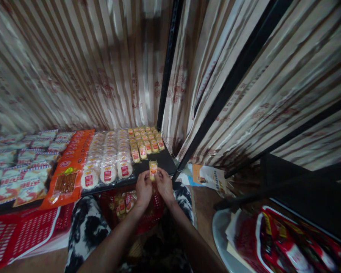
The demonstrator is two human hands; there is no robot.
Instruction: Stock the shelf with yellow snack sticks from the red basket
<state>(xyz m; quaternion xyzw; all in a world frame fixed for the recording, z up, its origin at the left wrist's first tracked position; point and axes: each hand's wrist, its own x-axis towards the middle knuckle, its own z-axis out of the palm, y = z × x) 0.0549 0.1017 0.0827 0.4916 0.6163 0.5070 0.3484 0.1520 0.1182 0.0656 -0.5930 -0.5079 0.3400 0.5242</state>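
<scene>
Both hands (144, 189) (164, 185) gripping yellow packet (153, 169); long axis runs up view, label facing camera.

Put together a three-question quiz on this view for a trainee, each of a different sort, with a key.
1. True or false: the left hand and the right hand both touch the small yellow packet.
2. On the black shelf, which goods lie immediately left of the rows of yellow packets?
A. orange packs
B. round white packs
C. blue-and-white packs
3. Fill in the colour: the basket below the hands is ____.

Key: 1. True. 2. B. 3. Red.
</scene>
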